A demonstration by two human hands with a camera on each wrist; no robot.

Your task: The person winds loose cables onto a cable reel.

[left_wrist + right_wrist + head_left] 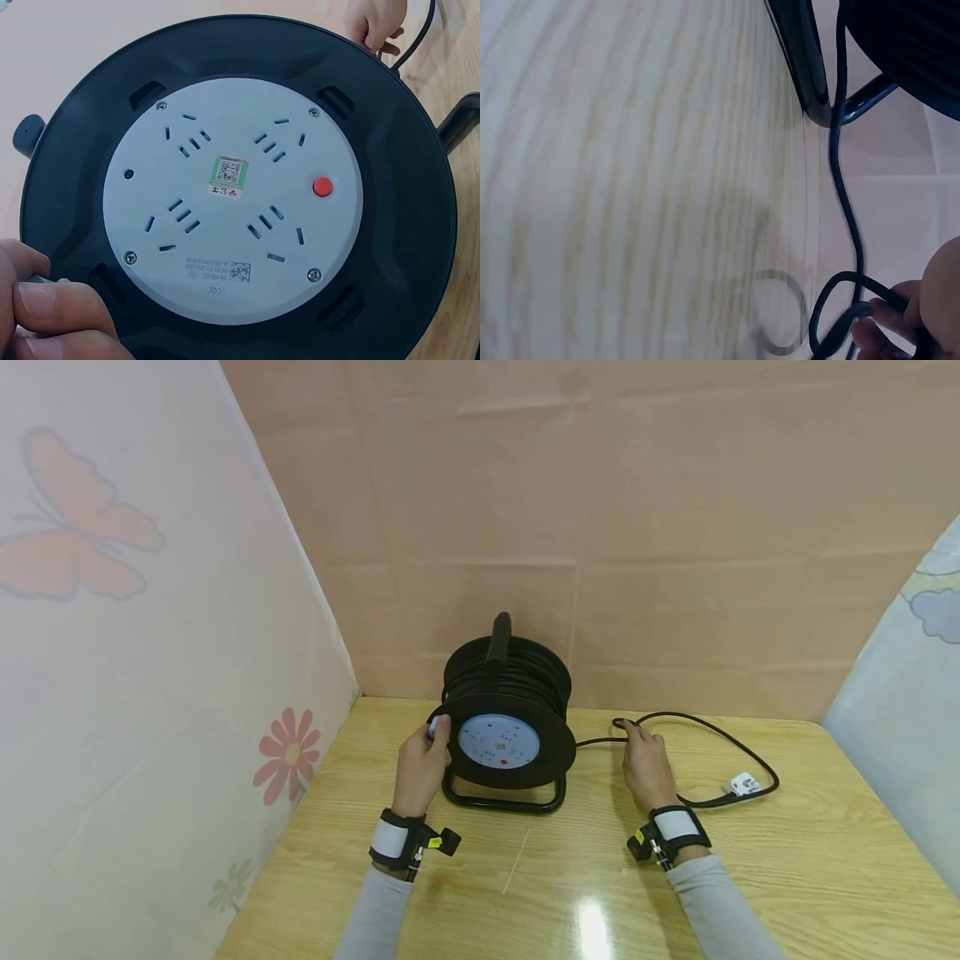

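A black cable reel (pixel 555 752) stands on the table on its tubular frame, with a pale round socket panel (pixel 247 285) and a red button (pixel 322 187) facing me. Black cord is wound on the drum behind the disc. At the disc's left edge my left hand (pixel 422 768) grips a small crank knob, mostly hidden by the fingers. To the right of the reel, my right hand (pixel 647 768) pinches the black cable (pixel 846 202), which runs from the drum and makes a small loop (pixel 815 315) at the fingertips.
Beyond my right hand the loose cable curves over the table to a white plug (pixel 744 784). The reel's carry handle (pixel 499 643) rises on top. A beige backdrop (pixel 675 568) stands behind, with a patterned cloth (pixel 172 693) at the left.
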